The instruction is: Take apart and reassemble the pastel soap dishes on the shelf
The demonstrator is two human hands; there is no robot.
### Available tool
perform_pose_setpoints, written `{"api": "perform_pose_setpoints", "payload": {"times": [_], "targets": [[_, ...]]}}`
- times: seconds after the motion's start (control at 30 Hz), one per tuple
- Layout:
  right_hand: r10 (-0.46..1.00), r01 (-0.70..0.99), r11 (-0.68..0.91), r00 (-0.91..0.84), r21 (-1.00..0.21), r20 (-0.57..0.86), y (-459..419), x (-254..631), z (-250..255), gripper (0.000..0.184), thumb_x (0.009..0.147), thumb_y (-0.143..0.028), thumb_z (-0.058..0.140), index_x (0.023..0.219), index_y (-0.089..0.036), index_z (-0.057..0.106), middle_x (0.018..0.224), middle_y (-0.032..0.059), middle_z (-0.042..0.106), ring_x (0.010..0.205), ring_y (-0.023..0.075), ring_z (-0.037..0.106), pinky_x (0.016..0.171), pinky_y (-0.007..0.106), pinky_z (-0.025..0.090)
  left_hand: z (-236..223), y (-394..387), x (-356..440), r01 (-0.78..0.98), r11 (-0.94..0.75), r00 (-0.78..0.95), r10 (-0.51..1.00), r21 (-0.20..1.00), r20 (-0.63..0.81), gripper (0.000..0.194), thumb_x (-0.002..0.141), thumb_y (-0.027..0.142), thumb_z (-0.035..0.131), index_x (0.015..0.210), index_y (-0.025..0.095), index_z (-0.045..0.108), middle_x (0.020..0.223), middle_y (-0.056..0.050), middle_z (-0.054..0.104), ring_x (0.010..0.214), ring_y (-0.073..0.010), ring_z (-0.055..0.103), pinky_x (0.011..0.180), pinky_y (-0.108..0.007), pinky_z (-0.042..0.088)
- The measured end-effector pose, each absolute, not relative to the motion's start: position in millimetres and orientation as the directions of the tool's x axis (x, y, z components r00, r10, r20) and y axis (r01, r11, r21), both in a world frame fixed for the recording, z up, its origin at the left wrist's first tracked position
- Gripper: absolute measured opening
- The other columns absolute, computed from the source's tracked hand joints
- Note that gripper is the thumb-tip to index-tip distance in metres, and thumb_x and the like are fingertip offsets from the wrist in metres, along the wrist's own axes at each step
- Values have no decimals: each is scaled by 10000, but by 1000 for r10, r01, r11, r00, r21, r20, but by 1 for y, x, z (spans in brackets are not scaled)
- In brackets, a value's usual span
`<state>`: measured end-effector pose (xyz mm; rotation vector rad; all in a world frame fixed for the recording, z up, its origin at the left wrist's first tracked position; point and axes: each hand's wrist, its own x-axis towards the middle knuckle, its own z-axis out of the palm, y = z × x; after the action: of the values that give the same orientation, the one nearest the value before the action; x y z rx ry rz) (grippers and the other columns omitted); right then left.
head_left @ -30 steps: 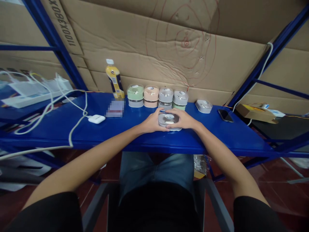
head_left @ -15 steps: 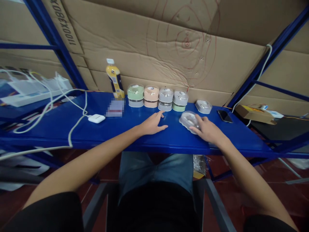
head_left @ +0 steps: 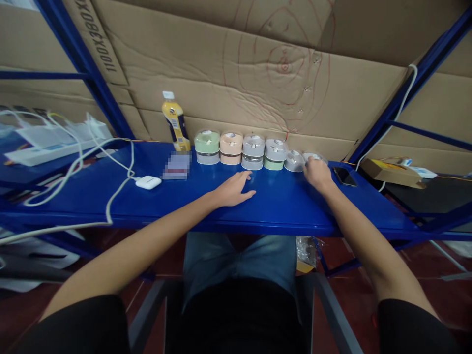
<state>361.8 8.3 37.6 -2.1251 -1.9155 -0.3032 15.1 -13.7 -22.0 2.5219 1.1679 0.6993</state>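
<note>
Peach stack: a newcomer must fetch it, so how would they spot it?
On the blue table, find the row of boxes in front of the cardboard. The peach stack is second from the left, between the green-and-grey stack and the grey stack. It alone is peach.

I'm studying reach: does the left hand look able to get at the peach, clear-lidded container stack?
Probably yes: the left hand looks empty, just short of the peach stack, with only blue tabletop between. A green-topped stack and a grey stack flank it closely, leaving front and top free.
</note>
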Motion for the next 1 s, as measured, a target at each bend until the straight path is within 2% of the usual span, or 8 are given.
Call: {"api": "perform_pose_setpoints", "payload": {"times": [0.1,0.17,0.33,0.53,0.67,0.77,0.9,1.0], "targets": [[901,994,-73,102,-85,421,11,350,42,443,1109,-378,476,1323,-94,740,1259,317,794,1165,467,780,1008,607,585,-21,-14,15,626,-647,561,761,435,325,748,992,577,617,1572,119,501,1493,-248,675,1459,-413,623,1238,-569,492],[877,990,-23,87,-140,472,16,335,45,494,1103,-452,469,1303,-94,744,1263,309,793,1178,461,770,1028,617,583,-21,-14,15,619,-660,567,751,426,339,718,991,569,623,1554,137,516,1482,-233,688,1458,-409,626,1232,-563,500],[854,965,16,123,-263,505,47,280,48,750,958,-650,682,1391,-39,658,1352,354,735,1288,499,700,1097,632,553,-24,-11,14,596,-687,569,726,415,386,650,985,552,652,1516,190,546,1442,-192,717,1419,-397,655,1215,-563,522],[845,927,-93,266,-363,463,72,238,44,823,916,-555,763,1474,10,546,1452,400,653,1396,509,642,1153,623,514,-21,-12,15,610,-669,572,743,424,349,660,984,568,626,1496,158,549,1476,-229,692,1434,-418,643,1231,-595,514],[851,897,-121,315,-426,420,70,246,48,756,937,-536,737,1456,-16,560,1432,366,683,1394,484,656,1169,585,513,-21,-12,14,602,-667,566,744,438,354,665,981,556,647,1509,163,545,1464,-225,700,1436,-422,643,1236,-609,512],[842,834,-126,376,-537,387,64,266,58,773,946,-597,695,1454,-27,579,1397,351,713,1340,496,689,1119,600,551,-24,-10,13,594,-660,555,750,459,359,679,973,552,683,1522,179,540,1458,-207,701,1421,-405,658,1227,-591,526],[832,792,48,306,-609,463,45,300,74,700,966,-608,636,1441,-95,633,1372,270,745,1309,455,699,1104,588,569,-25,-4,12,513,-638,481,767,573,424,758,918,556,778,1528,188,520,1424,-195,714,1373,-390,691,1207,-610,542],[869,733,341,-6,-589,495,22,320,76,629,952,-578,640,1441,-183,659,1287,159,787,1202,384,735,1054,539,601,-22,3,9,324,-596,404,790,735,462,830,885,548,823,1547,181,482,1417,-216,720,1364,-366,713,1213,-594,553]]}}
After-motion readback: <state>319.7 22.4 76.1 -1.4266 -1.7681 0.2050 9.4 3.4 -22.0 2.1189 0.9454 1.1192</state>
